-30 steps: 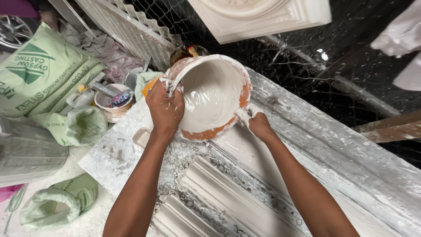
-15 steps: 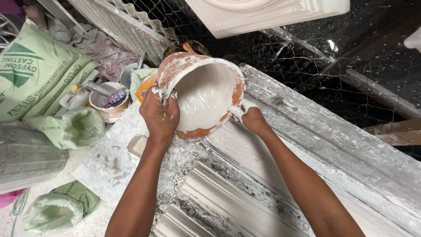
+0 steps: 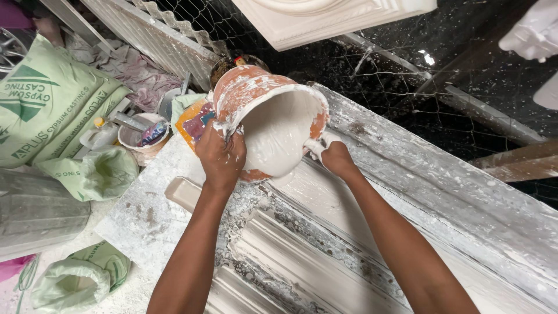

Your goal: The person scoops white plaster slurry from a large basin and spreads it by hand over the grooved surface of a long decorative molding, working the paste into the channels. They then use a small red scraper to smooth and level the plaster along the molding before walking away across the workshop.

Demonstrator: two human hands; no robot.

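Observation:
An orange bucket [image 3: 247, 96], smeared with white plaster, is tipped toward me over a long white moulding form [image 3: 349, 215]. Its inside is coated with wet white plaster, which runs from the lower rim onto the form. My left hand [image 3: 220, 156] grips the bucket's near left rim. My right hand [image 3: 336, 158] holds the rim on the right side, fingers covered in plaster.
Green plaster bags [image 3: 52, 104] lie at the left, beside a small tub with tools [image 3: 142, 136]. Wire mesh [image 3: 372, 64] covers the dark floor beyond the form. A white cast panel [image 3: 325, 17] sits at the top. A wooden strip [image 3: 517, 166] lies at the right.
The bucket has been tilted further over, its bottom rising and its mouth turning down toward the form. Both hands stayed on the rim.

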